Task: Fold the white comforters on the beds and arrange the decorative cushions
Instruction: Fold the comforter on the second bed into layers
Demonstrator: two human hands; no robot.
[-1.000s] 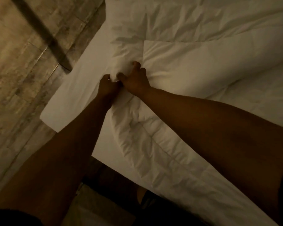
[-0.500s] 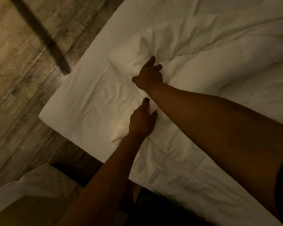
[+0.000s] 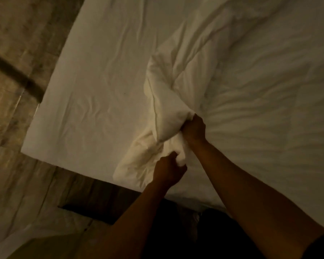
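A white comforter (image 3: 241, 75) lies rumpled over the right part of the bed, with one bunched corner pulled toward the near edge. My right hand (image 3: 194, 128) grips that bunched corner from the right side. My left hand (image 3: 168, 170) grips a lower fold of the same corner just below it, near the bed's front edge. The bare white sheet (image 3: 101, 90) of the bed shows to the left of the comforter. No decorative cushion is in view.
Wood-look flooring (image 3: 17, 71) runs along the left of the bed, crossed by a dark strip. Another pale surface (image 3: 36, 232), perhaps a second bed, shows at the lower left. My dark clothing fills the bottom edge.
The comforter's corner has been gathered and drawn toward the near edge, uncovering more sheet on the left. Both hands moved nearer together and now grip the bunched corner.
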